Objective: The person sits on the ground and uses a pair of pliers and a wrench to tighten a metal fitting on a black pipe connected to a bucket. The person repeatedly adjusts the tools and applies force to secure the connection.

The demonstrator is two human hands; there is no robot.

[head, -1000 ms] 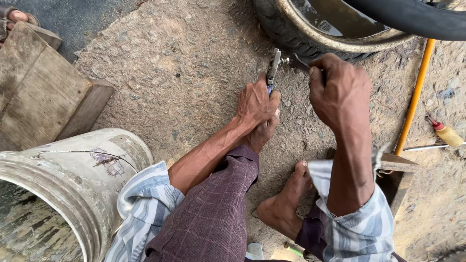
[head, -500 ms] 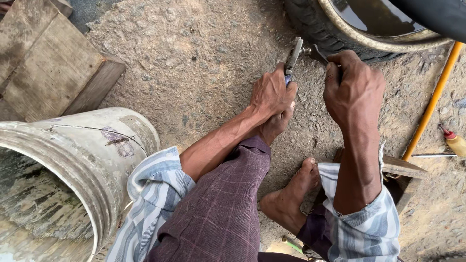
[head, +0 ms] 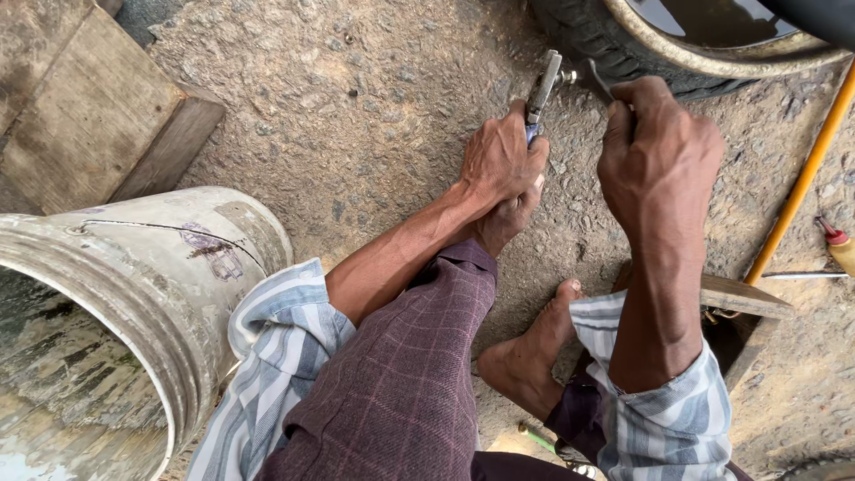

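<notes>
My left hand [head: 500,160] grips the blue-handled pliers [head: 541,89], whose jaws clamp a small metal valve [head: 566,77] sticking out from the tyre [head: 583,36] at the top. My right hand [head: 659,151] is closed around a thin dark tool [head: 600,82] that points at the same valve, right against the tyre's edge. My bare foot [head: 525,352] rests on the ground below both hands.
A large dirty white bucket [head: 169,294] stands at the lower left. Wooden boards [head: 80,116] lie at the upper left. An orange rod [head: 802,178], a small yellow bottle [head: 837,245] and a wooden block [head: 739,298] are at the right, on rough ground.
The view has shifted so hands and tyre sit further right and up. Both hands keep their grip at the valve; the bucket fills more of the lower left.
</notes>
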